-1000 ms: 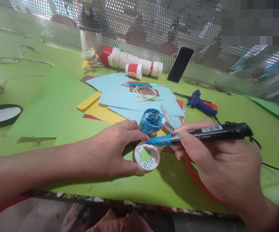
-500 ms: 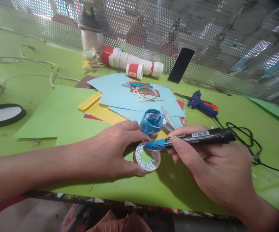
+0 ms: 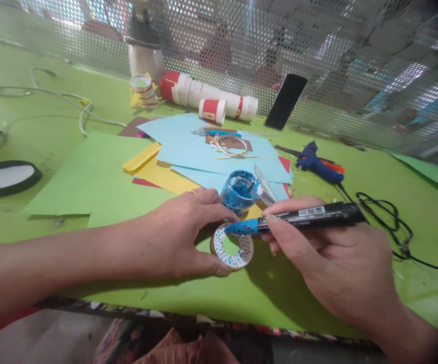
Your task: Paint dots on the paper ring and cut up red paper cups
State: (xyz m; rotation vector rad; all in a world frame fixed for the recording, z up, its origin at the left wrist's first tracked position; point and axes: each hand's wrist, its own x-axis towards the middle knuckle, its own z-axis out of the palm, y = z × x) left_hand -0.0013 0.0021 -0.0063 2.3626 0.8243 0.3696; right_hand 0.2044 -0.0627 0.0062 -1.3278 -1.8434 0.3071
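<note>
A black permanent marker (image 3: pixel 310 217), its front end smeared blue, lies pinched in my right hand (image 3: pixel 336 263). Its tip meets, or hovers just over, the upper left of a white ring (image 3: pixel 237 261) marked with blue dots and dark dividing lines. My left hand (image 3: pixel 177 235) grips that ring by its left side between thumb and fingers. Green shows through the ring's middle. Just behind it stands an open jar of blue paint (image 3: pixel 237 199), its walls streaked with blue.
Blue paper sheets (image 3: pixel 181 141), a green sheet (image 3: pixel 101 162) and yellow paper (image 3: pixel 154 169) spread behind my hands. Stacked paper cups (image 3: pixel 207 93) lie farther back, near a leaning phone (image 3: pixel 285 103). At right is a blue glue gun (image 3: pixel 317 164) with its black cord (image 3: pixel 382 212).
Almost nothing differs. The marker's back end has shifted slightly left with my right hand, while its tip stays at the ring's upper left. My left hand keeps its grip.
</note>
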